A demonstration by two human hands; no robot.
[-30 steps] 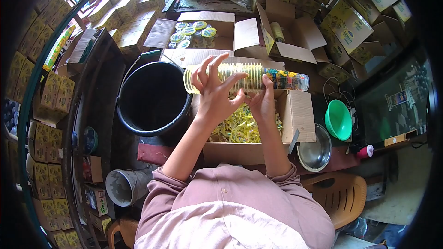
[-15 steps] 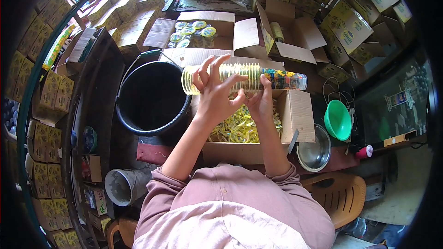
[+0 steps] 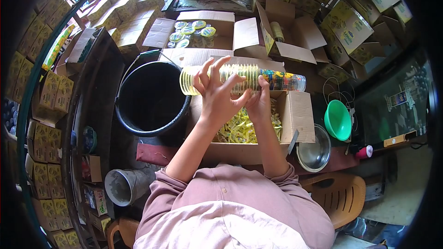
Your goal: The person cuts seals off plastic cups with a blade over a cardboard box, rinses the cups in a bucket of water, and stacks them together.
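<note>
A long stack of nested plastic cups [image 3: 282, 81] lies level across both hands, its yellowish rims to the left and printed, colourful cup sides to the right. My left hand [image 3: 216, 87] has its fingers curved over the rims, with thumb and forefinger near the middle of the stack. Beside it, my right hand [image 3: 258, 101] grips the stack from below, thumb on the near side where the rims end. Under the hands stands an open cardboard box [image 3: 297, 115] holding yellow strips [image 3: 242, 127].
A black bucket [image 3: 152, 99] stands left, a grey bucket [image 3: 121, 187] below it. Behind is a box with lidded cups [image 3: 188, 30]. A green bowl [image 3: 338, 120], metal bowl [image 3: 314, 150] and upright blade [image 3: 293, 141] are at the right. Stacked cartons [image 3: 348, 25] surround the area.
The stack has shifted slightly left in the hands. My left thumb has moved a little to the right, towards my right hand.
</note>
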